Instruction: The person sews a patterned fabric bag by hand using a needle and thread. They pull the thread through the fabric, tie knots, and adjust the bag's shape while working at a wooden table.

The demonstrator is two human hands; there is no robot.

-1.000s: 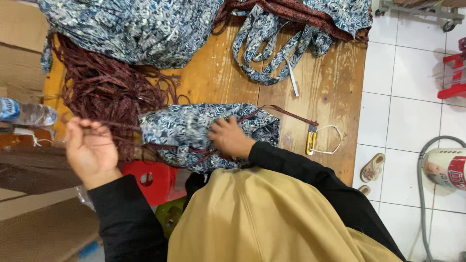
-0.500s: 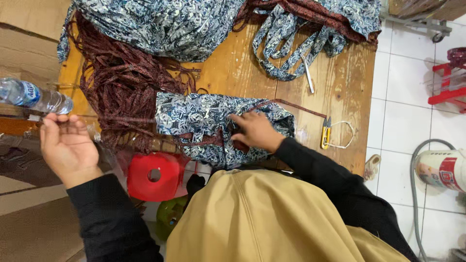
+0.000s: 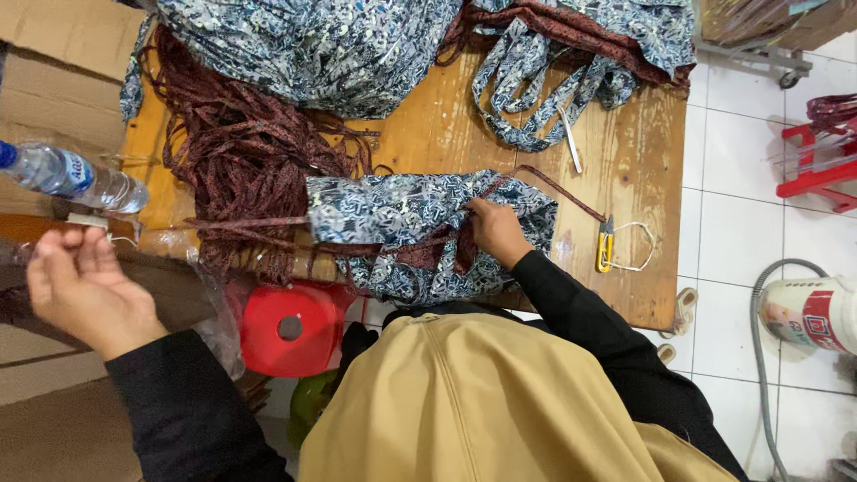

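Observation:
A folded blue-and-white patterned cloth (image 3: 393, 214) with a maroon trim lies at the near edge of the wooden table (image 3: 625, 178). My right hand (image 3: 495, 234) rests on its right end, fingers pinching cloth and trim together. My left hand (image 3: 76, 290) is held far out to the left, off the table, with its fingertips pinched on a thin thread that is barely visible. A maroon cord (image 3: 250, 220) runs straight from the cloth towards that side. Black sleeves cover both arms.
A tangle of maroon cords (image 3: 241, 147) and a heap of patterned cloth (image 3: 339, 45) fill the table's far side. Yellow thread snips (image 3: 605, 252) lie at the right. A water bottle (image 3: 71, 174), a red stool (image 3: 290, 326), cardboard boxes (image 3: 62, 54) and a white bucket (image 3: 812, 312) stand around.
My left hand has drawn steadily outward to the left, away from the cloth, fingers still pinched. My right hand has stayed on the cloth's right end.

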